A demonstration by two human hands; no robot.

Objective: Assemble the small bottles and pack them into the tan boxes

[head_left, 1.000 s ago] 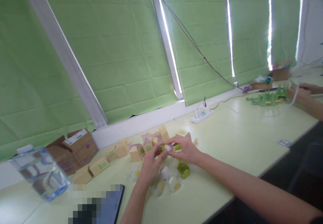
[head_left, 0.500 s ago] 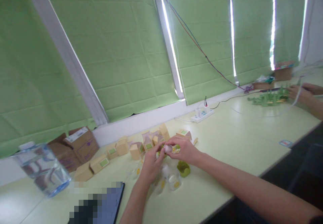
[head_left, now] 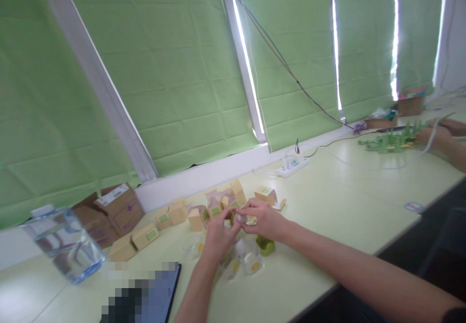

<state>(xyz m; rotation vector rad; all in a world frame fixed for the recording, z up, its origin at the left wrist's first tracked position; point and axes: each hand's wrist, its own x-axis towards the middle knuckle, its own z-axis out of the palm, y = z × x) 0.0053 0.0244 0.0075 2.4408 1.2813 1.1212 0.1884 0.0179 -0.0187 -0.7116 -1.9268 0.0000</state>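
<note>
My left hand (head_left: 217, 235) and my right hand (head_left: 262, 219) meet above the pale green table (head_left: 327, 216), fingers pinched together on a small white and green item (head_left: 240, 218) held between them. Right below the hands lie small clear jars (head_left: 251, 260) with yellow labels and a green cap (head_left: 265, 245). Several small tan boxes (head_left: 198, 216) with green labels stand just behind the hands, near the window ledge.
A clear water container (head_left: 65, 248) stands at the left, brown cartons (head_left: 109, 211) behind it. A dark tablet (head_left: 156, 294) lies at the near edge. A white power strip (head_left: 293, 166) with cables sits by the ledge. Another person's hands (head_left: 440, 134) handle green pieces far right.
Both hands have sunk a little toward the table with the small item still pinched between them. The view has shifted slightly.
</note>
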